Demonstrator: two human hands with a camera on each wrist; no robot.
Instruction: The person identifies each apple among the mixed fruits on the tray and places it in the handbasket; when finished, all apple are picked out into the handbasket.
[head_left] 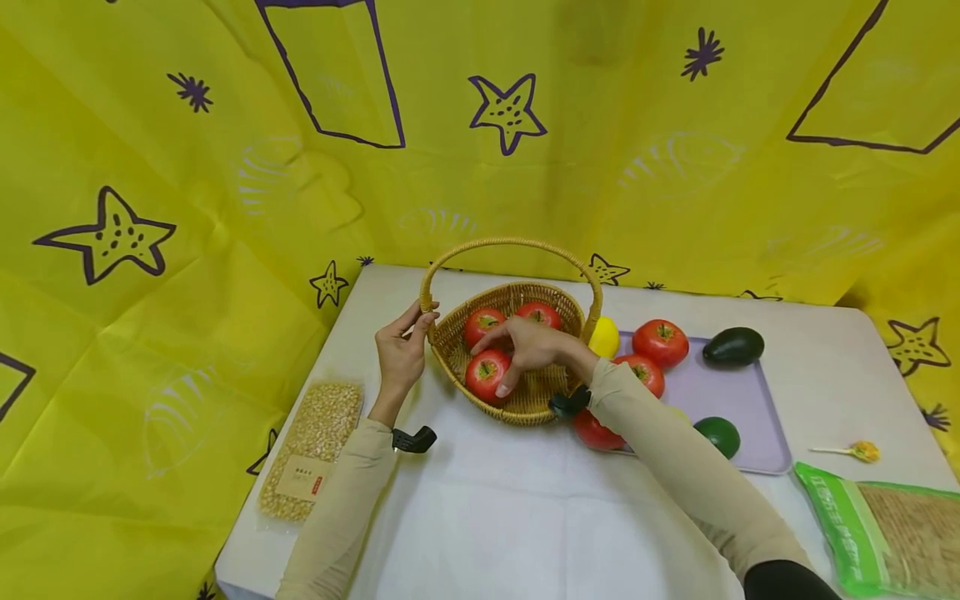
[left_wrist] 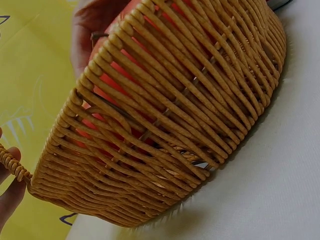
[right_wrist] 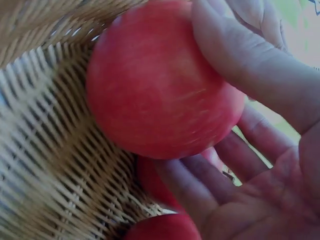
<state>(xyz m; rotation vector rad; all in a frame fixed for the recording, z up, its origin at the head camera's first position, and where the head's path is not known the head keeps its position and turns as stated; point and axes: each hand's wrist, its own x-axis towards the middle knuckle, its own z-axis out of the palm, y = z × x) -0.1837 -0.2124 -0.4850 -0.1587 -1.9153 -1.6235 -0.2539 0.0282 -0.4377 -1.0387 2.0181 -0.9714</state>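
Looking through the head view, I see the right hand (head_left: 531, 343) reaching down into the brown, oval wicker basket (head_left: 543, 396), its forearm slanting in from the lower right across the pale purple rectangular tray (head_left: 750, 417). The wrist bends downward; thumb and fingers straddle the round red apple (head_left: 487, 372) at the basket's near left side. Two other round red apples (head_left: 538, 314) sit behind it. The left hand (head_left: 401, 354) stands raised at the basket's left end, forearm rising from the lower edge, thumb and fingertips pinching the foot of the arched wicker handle (head_left: 510, 242).

From the left wrist, I have the basket's woven outer side up close, red showing through the slats, and the left fingertips at the handle's wrapped base.

From the right wrist, I see the thumb laid along the apple's upper side and the fingers curved around beneath, holding it beside the woven wall.
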